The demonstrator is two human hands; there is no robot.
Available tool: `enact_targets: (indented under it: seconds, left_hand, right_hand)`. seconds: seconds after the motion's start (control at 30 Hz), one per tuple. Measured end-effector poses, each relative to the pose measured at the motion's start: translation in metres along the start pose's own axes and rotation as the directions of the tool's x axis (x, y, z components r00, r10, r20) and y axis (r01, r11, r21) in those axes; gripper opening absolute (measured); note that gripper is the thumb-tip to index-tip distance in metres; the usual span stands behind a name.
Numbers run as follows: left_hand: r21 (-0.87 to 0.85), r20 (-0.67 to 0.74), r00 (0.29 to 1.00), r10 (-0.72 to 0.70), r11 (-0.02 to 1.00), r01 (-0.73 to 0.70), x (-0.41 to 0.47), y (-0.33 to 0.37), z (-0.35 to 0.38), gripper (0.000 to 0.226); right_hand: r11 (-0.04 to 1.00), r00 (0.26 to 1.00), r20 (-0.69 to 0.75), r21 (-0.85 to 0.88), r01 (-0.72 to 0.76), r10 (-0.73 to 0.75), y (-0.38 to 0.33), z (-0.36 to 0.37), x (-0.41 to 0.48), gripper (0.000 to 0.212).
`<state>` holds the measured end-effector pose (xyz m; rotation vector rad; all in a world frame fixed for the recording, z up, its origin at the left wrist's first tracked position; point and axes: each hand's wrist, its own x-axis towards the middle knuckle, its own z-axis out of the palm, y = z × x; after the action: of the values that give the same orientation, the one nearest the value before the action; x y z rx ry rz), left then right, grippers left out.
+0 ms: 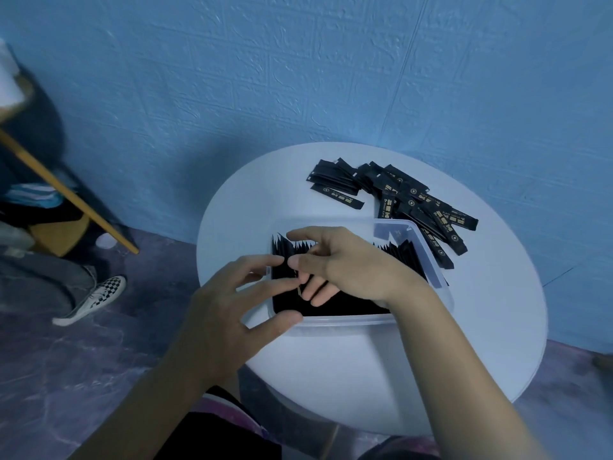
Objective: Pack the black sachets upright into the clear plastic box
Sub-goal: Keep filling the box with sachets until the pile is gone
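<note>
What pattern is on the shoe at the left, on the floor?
The shoe has a black-and-white checkerboard pattern, seen in the head view.

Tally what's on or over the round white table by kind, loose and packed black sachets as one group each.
clear plastic box: 1
loose black sachet heap: 1
packed upright sachet batch: 1
hands: 2, left hand, right hand
Total: 5

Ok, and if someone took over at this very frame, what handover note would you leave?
Left hand: open, thumb on the clear box near rim.
Right hand: fingers down among the upright sachets; whether it pinches one is unclear.
Done: many sachets stand in the box.
Left: the loose pile on the table behind the box.
</note>
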<state>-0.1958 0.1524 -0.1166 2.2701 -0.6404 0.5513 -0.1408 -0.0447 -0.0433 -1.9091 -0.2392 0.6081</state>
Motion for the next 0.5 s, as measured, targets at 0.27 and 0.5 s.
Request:
enact_targets:
  seconds: [0.27,0.5]
  left_hand:
    - [0.008,-0.023,0.999,0.035,0.999,-0.035,-0.0015,-0.0030,0.0009,0.049]
    - [0.006,-0.038,0.998,0.050,0.999,-0.050,-0.0022,-0.0057,0.0046,0.042]
  right_hand:
    - [0.997,0.997,0.065,-0.066,-0.035,0.040,-0.0085,-0.0065,0.0104,0.052]
    - [0.998,0.998,0.047,-0.035,-0.047,0.048,-0.0069,-0.0053,0.0042,0.058]
